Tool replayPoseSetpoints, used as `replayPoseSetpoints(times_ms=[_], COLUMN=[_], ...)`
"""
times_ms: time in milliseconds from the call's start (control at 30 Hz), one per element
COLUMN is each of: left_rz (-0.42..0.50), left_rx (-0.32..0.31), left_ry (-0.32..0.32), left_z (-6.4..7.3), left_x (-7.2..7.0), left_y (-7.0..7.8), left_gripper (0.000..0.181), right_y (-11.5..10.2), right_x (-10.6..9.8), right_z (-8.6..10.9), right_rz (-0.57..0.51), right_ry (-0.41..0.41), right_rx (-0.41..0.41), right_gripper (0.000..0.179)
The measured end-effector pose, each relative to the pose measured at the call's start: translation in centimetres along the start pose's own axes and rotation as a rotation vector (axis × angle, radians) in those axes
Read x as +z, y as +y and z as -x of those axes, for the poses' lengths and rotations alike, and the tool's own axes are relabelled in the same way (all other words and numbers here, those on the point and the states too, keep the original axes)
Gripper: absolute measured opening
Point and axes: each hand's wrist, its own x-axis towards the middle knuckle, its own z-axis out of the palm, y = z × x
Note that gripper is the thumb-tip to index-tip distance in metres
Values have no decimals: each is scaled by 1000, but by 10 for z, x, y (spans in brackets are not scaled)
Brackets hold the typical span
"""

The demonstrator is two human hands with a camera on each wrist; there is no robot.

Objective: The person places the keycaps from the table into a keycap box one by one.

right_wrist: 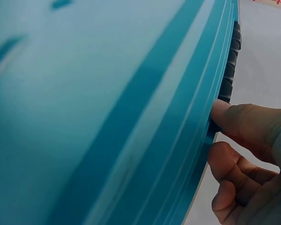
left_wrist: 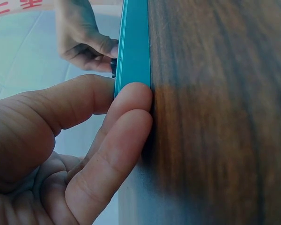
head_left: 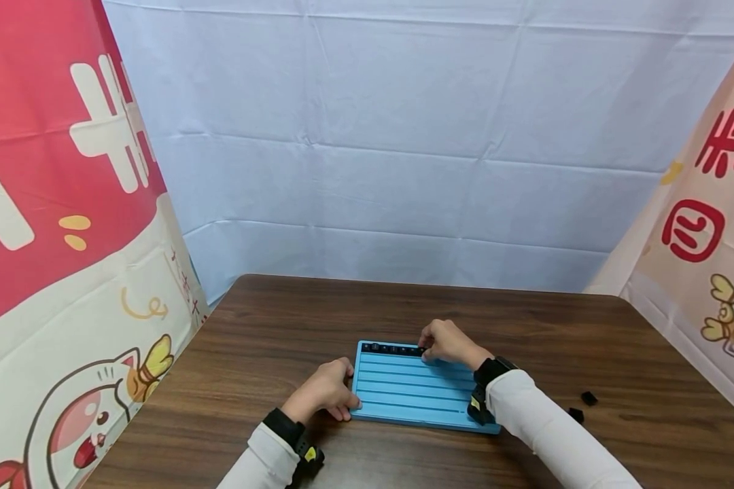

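A light-blue board (head_left: 412, 387) with several long parallel grooves lies on the table. Small black keycap-like blocks (head_left: 388, 349) stand side by side along its far groove, running from the left corner. My left hand (head_left: 325, 390) holds the board's left edge, with fingertips (left_wrist: 131, 101) against its side wall. At the right end of the row, my right hand (head_left: 449, 341) pinches a small black block at the groove, mostly hidden by the fingers. In the right wrist view the thumb (right_wrist: 222, 112) is right beside the last of the row's blocks.
Two loose black blocks, a farther one (head_left: 589, 399) and a nearer one (head_left: 576, 415), lie on the brown wooden table (head_left: 269, 319) right of the board. A pale cloth (head_left: 391, 170) hangs behind the table, with printed cloths at both sides.
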Motion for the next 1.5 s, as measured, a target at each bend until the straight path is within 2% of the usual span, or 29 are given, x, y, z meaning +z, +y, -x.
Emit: replayPoseSetpoints(times_ms=[533,800,1500], left_rz=[-6,-2,8], left_rx=[-3,1,-7], left_ry=[7,5,-2], left_z=[0,2,3], left_x=[0,-1,-1], left_y=[1,2,3], left_gripper=[50,49,47], right_y=[-3,-4,-7], right_x=[2,1,4], right_z=[-1,-1,-1], right_rz=[-13,-32,-93], right_ry=[11,7,-21], right_rx=[34,25,88], right_gripper=[13,10,12])
